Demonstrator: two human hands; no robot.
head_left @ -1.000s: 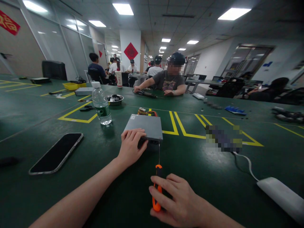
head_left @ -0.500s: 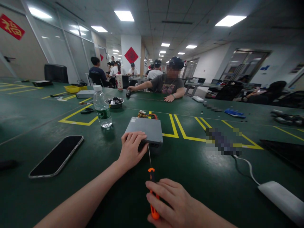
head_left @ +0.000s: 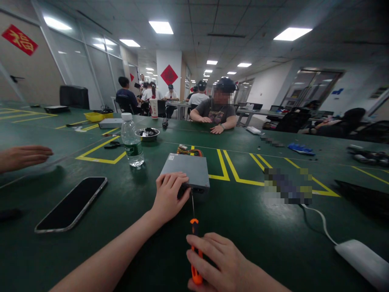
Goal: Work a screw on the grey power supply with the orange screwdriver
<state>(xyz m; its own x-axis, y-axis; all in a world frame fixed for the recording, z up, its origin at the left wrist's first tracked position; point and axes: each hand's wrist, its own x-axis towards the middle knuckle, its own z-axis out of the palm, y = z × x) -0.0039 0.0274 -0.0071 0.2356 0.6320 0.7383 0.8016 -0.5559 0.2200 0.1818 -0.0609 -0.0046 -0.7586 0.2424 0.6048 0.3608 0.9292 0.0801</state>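
The screwdriver point(head_left: 194, 243) has shifted over the last second — its thin shaft, which ran straight up toward the middle of the near face of the grey metal box point(head_left: 187, 172), now leans a little left, with the tip set against that face just beside the left hand point(head_left: 169, 194). The right hand point(head_left: 220, 263) is wrapped around the orange handle, fingers closed over it, low in the view. The left hand stays pressed flat on the box's near left corner, fingers curled over the edge, pinning the box to the green table point(head_left: 249, 227). The box itself has not moved; it sits between the water bottle point(head_left: 131, 140) and the yellow floor-style lines. A new thing — another person's hand point(head_left: 26, 156) has come in from the left edge, resting near the phone point(head_left: 71, 204). Judging by the tip's new spot, the tool now seems lined up on a screw at the box's front.
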